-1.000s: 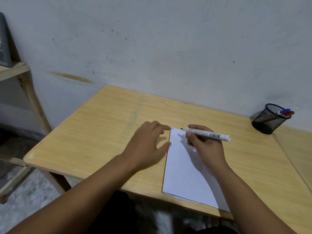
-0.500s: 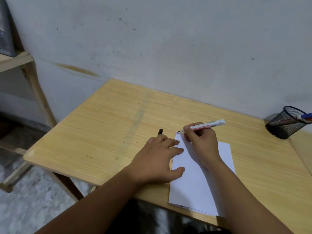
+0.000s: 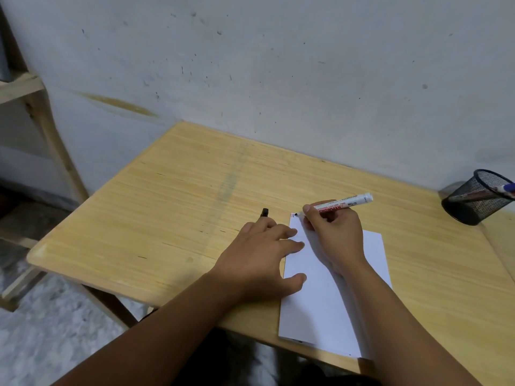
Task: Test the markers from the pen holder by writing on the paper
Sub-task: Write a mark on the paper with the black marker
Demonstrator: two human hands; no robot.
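Note:
A white sheet of paper [image 3: 317,299] lies near the front edge of the wooden table [image 3: 172,218]. My right hand [image 3: 333,235] grips a white marker [image 3: 344,204] with its dark tip touching the paper's top left corner, where small red marks show. My left hand [image 3: 259,260] lies flat with fingers spread, pressing the paper's left edge. The marker's black cap [image 3: 264,212] lies on the table just beyond my left fingers. A black mesh pen holder [image 3: 478,197] stands at the far right with a blue-capped marker [image 3: 507,188] leaning in it.
A stained white wall runs right behind the table. A wooden shelf frame [image 3: 53,135] stands at the left, apart from the table. A second table surface [image 3: 501,235] adjoins on the right. Grey floor shows below the left front edge.
My left hand slid onto the paper's left edge and flattened. The black cap came into view on the table. My right hand tilted the marker down, tip onto the paper's top left corner.

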